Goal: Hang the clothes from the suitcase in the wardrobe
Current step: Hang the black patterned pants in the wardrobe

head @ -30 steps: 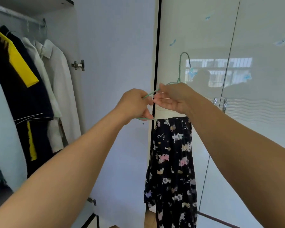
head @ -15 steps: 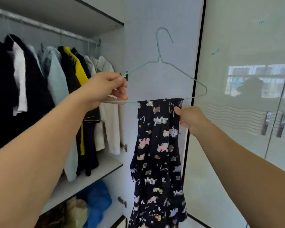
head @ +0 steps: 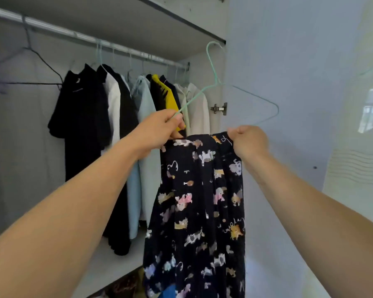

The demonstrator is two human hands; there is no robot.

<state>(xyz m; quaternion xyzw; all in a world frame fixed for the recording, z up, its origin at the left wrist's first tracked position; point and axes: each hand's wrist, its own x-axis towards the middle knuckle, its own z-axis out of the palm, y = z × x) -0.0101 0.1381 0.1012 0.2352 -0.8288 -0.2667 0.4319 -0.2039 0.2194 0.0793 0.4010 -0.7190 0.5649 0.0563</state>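
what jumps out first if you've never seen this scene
A dark patterned garment draped over a green wire hanger fills the centre, with the left hand gripping the hanger and the right hand pinching the cloth. Behind on the left, shirts hang from the wardrobe rail.

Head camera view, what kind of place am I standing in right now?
Most likely a bedroom or dressing area, at an open built-in wardrobe. A metal rail carries a row of hung shirts, a door hinge is fixed to the side panel, and both hands hold a green wire hanger draped with a patterned garment.
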